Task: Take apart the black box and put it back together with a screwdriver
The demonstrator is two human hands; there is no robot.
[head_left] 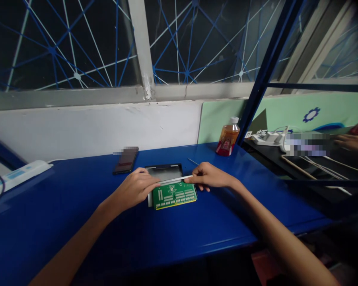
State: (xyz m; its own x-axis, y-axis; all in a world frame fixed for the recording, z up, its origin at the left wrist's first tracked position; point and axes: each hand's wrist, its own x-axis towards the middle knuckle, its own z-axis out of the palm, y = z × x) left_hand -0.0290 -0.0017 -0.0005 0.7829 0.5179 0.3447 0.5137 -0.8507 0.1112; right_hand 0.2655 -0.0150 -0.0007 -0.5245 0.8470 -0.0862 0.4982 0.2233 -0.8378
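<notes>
A green circuit board (175,195) stands tilted above the desk, its face with rows of pale connectors toward me. Along its upper edge runs a narrow white strip (173,181). My left hand (139,184) is closed on the left end of this edge, fingers pressed together. At the right end, my right hand (208,175) pinches the same edge between thumb and fingers. Just behind the board lies a dark, shallow rectangular case (165,171), partly hidden by it. A thin rod (193,161) lies beyond my right hand; its kind does not show.
A phone (127,159) lies on the blue desk (107,242) at the back left. A power strip (20,176) sits at far left, a bottle of reddish drink (228,137) at back right. Beyond a blue post (264,67), another person's hand (353,141) is over a dark table with cables.
</notes>
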